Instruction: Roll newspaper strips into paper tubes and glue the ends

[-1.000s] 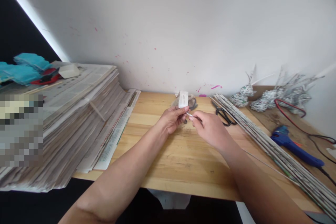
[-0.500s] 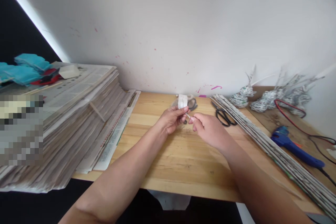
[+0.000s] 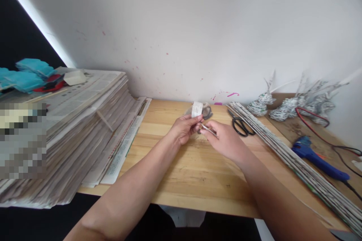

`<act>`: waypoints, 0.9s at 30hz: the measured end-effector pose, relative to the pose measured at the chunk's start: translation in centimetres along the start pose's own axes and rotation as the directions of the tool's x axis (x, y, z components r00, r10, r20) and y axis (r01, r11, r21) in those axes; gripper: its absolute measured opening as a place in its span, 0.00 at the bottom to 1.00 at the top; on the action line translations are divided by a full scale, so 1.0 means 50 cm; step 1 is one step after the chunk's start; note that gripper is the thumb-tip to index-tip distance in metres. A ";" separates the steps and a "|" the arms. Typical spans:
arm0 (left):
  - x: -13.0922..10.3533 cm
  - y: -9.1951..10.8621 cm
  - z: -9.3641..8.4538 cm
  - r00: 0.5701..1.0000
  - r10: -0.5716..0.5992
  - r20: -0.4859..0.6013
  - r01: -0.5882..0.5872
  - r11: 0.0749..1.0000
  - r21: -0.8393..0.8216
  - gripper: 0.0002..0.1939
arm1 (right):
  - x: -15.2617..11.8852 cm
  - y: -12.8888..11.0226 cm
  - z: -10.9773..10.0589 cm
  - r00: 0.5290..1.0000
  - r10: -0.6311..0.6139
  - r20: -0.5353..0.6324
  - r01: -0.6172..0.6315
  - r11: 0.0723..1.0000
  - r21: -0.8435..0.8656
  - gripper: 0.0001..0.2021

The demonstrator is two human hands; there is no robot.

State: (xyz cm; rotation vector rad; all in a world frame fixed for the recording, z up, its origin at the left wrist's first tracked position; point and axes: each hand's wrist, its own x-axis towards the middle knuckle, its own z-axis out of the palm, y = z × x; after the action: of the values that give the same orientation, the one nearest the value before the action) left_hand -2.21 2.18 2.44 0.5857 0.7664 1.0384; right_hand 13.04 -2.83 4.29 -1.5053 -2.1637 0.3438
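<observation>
Over the middle of the wooden table (image 3: 181,180), my two hands meet. The thumb and fingers of my left hand (image 3: 182,128) are pinched on a small white printed paper piece (image 3: 197,109) that stands up above the thumb. Close on its right, my right hand (image 3: 222,133) is closed on a thin pale paper stick (image 3: 209,130), whose left end reaches to the left fingertips. Whether the stick joins the paper piece cannot be made out. Behind the hands lies a greyish see-through item (image 3: 208,112), partly hidden. Black-handled scissors (image 3: 240,125) lie just right of my right hand.
A tall stack of newspapers (image 3: 93,128) fills the left side. On the right lie a bundle of long rolled paper sticks (image 3: 283,154) and a blue glue gun (image 3: 319,160) with its cable. Several woven paper figures (image 3: 258,106) stand by the white wall (image 3: 181,30).
The fingers of my right hand have shifted their hold, and more of the thin stick shows, lying across them. My left hand stays in place with the white paper piece.
</observation>
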 end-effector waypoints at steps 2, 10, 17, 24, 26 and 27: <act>-0.001 0.001 0.000 1.000 0.004 -0.007 -0.004 1.000 0.004 0.04 | 0.000 -0.002 -0.001 1.000 0.011 -0.016 -0.011 1.000 0.015 0.10; -0.002 0.001 0.000 1.000 0.019 0.004 -0.019 0.998 0.066 0.06 | 0.003 -0.003 -0.004 1.000 0.014 0.009 -0.014 0.999 0.052 0.12; -0.001 0.000 0.002 1.000 0.016 -0.017 -0.016 1.000 -0.006 0.05 | 0.003 0.000 -0.004 0.997 0.050 0.056 -0.058 0.989 0.135 0.15; -0.006 0.005 0.007 1.000 0.020 -0.003 -0.020 0.998 -0.058 0.00 | 0.002 -0.004 -0.001 0.989 0.117 0.088 -0.135 0.962 0.236 0.13; -0.006 0.006 0.006 1.000 0.019 0.007 -0.018 0.998 -0.055 0.01 | 0.001 -0.003 0.002 0.974 0.159 0.163 -0.199 0.941 0.272 0.17; -0.006 0.006 0.006 1.000 0.019 0.009 -0.018 0.998 -0.055 0.01 | 0.001 -0.002 0.003 0.968 0.168 0.188 -0.216 0.937 0.274 0.18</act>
State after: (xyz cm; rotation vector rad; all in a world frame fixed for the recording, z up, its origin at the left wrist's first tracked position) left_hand -2.25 2.00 2.91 0.5513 0.7238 1.0696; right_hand 12.87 -2.82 4.20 -1.5630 -1.9767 0.8438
